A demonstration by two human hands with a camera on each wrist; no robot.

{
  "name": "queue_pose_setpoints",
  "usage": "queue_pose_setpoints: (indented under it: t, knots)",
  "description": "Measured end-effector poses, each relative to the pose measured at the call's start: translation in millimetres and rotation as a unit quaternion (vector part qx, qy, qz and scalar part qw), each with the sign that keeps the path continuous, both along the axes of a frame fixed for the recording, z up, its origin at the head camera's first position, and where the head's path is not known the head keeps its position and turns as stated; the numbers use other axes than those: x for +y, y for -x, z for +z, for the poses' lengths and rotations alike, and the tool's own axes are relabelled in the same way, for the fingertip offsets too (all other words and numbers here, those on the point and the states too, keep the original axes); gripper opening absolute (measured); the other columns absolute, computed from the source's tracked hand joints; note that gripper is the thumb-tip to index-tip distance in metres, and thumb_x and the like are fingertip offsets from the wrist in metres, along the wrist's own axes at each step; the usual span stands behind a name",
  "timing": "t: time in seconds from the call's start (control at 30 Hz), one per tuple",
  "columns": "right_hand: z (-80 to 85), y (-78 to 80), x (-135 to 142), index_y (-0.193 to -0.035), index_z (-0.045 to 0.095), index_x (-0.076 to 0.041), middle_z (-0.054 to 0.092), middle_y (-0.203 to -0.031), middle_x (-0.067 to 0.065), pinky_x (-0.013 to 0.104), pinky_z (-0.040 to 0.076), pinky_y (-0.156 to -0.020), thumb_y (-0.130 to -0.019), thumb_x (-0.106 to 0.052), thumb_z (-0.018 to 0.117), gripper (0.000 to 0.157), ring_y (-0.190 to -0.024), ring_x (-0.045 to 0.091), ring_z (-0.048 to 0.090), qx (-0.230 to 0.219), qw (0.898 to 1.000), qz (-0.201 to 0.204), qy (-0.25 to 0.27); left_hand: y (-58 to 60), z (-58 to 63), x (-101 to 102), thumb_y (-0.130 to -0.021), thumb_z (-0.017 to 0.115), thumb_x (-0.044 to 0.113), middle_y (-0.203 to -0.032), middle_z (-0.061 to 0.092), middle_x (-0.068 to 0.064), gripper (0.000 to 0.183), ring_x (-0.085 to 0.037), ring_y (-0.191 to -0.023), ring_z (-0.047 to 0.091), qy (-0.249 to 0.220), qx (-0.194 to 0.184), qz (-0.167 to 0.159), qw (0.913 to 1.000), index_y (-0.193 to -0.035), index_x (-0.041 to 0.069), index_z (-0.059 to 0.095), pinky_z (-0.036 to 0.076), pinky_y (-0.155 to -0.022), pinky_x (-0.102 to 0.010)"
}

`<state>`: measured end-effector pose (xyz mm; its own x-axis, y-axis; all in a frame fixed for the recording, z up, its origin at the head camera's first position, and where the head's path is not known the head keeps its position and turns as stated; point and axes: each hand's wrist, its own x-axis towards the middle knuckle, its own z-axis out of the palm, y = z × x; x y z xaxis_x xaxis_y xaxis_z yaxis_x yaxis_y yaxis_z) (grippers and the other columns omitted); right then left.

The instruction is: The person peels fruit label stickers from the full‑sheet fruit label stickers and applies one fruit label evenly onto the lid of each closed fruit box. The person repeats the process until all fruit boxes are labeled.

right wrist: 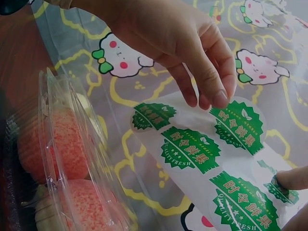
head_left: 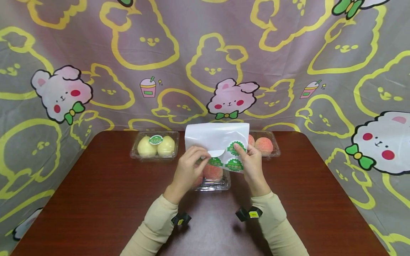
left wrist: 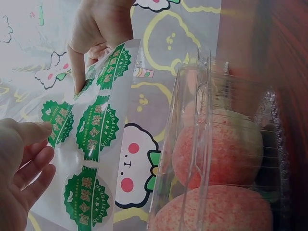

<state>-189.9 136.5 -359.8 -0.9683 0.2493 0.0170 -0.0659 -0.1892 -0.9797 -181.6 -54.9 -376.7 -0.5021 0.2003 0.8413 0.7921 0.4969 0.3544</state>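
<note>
My left hand (head_left: 189, 169) pinches the edge of a round green sticker (right wrist: 238, 127) between thumb and fingertips. Part of this sticker curls up from the white sticker sheet (head_left: 205, 133), its pale back showing in the head view. My right hand (head_left: 254, 169) grips the sheet at its right side, thumb lying over a green sticker. Several more green stickers with gold lettering (left wrist: 98, 127) lie on the sheet. Below and behind the raised sheet stands a clear plastic box (head_left: 221, 185) of peaches (left wrist: 219, 149), partly hidden by the sheet and left hand.
At the back left of the brown table (head_left: 105, 199) is a clear box (head_left: 175, 137) with two pale yellow fruits (head_left: 147, 146) and a green sticker on its lid. Another box (head_left: 276, 142) of peaches (head_left: 264, 145) stands back right, partly behind the sheet. A patterned curtain (head_left: 179, 21) surrounds the table.
</note>
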Motion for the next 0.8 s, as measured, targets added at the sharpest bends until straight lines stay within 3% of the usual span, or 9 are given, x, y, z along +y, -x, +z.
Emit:
queue_pose_setpoints:
  t: [0.23,0.47,0.8]
  knots:
    - [-0.6,0.5,0.5,-0.081,0.066,-0.015,0.069,-0.062,-0.013,0.02,0.057,-0.056,-0.092,-0.006,0.06,0.015,-0.058,0.002,0.067,0.009,1.0,-0.001,0.008,0.0,0.1,-0.2,-0.075,0.076,-0.002,-0.085,0.069,-0.006,0.013,-0.018,-0.084,0.063,0.003,0.012,-0.004,0.9999,-0.083,0.006,0.069,0.054,-0.079,-0.025]
    - [-1.7,2.7,2.4,-0.092,0.065,-0.005,0.068,-0.062,-0.014,0.021,0.057,-0.057,-0.093,-0.008,0.06,0.006,-0.058,0.002,0.067,0.004,1.0,-0.003,-0.003,-0.8,1.6,0.3,-0.074,0.078,-0.001,-0.085,0.069,-0.007,0.014,-0.019,-0.084,0.063,0.001,0.018,-0.009,0.9998,-0.082,0.005,0.069,0.054,-0.078,-0.025]
    - [-2.1,4.2,4.4,-0.083,0.066,-0.011,0.068,-0.06,-0.013,0.02,0.057,-0.057,-0.092,-0.009,0.061,0.01,-0.058,0.003,0.066,-0.001,1.0,0.003,0.01,-1.5,2.5,-0.4,-0.075,0.077,-0.001,-0.085,0.069,-0.007,0.013,-0.019,-0.085,0.063,-0.005,0.0,-0.023,0.9997,-0.083,0.005,0.068,0.054,-0.08,-0.026]
